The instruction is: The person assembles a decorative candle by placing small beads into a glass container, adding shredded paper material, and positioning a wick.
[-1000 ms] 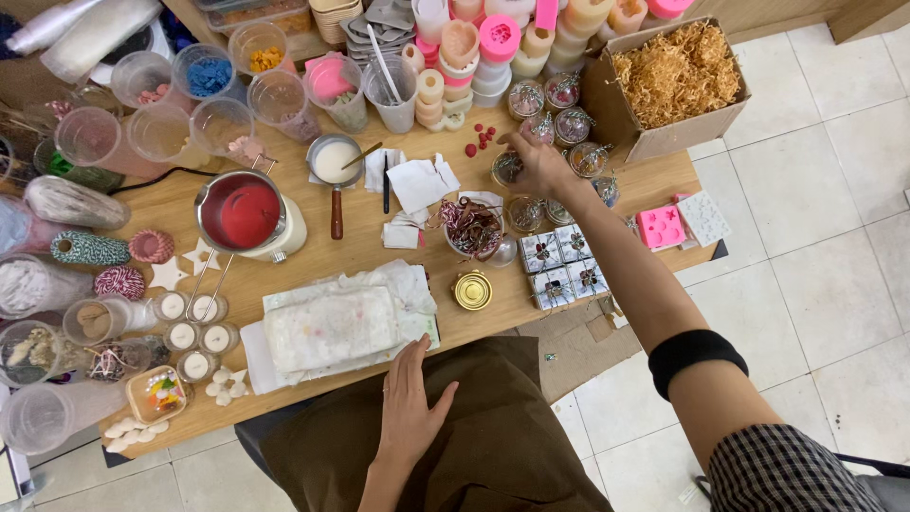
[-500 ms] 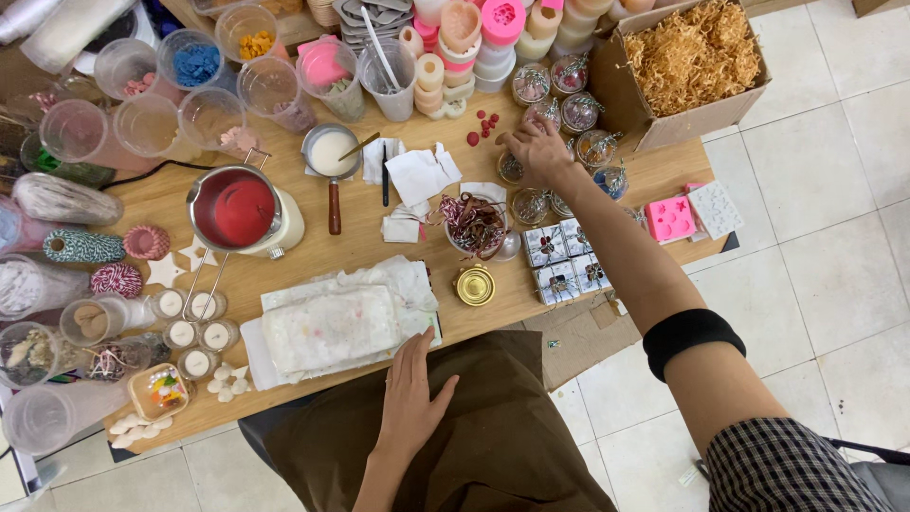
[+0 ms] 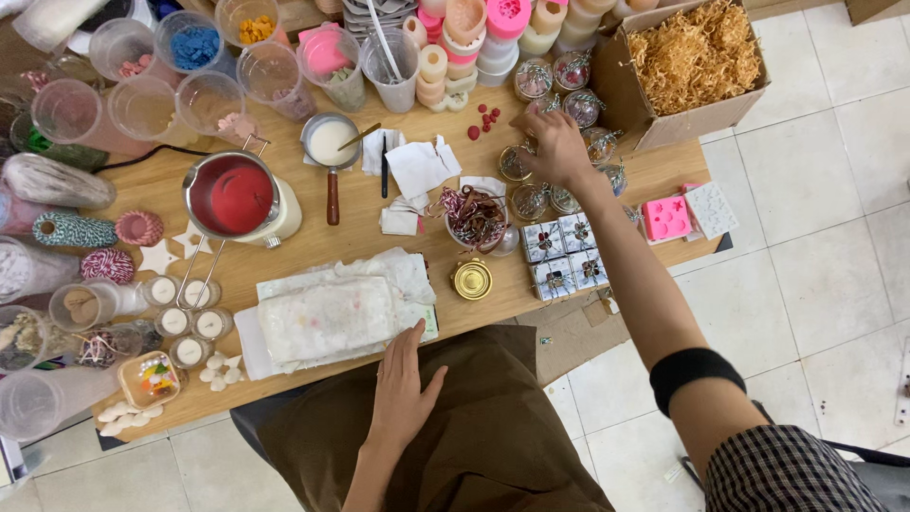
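You are stretching your right hand [image 3: 557,144] toward the far right of the wooden table [image 3: 341,242], its fingers curling loosely over a cluster of small round glass jars [image 3: 569,90] beside the cardboard box of shredded straw [image 3: 697,59]; whether they are gripping one, you cannot tell. Your left hand [image 3: 402,391] is resting flat, fingers spread, at the near table edge by the stained white cloth [image 3: 332,313]. A melting pot of red wax [image 3: 232,194] is sitting to the left.
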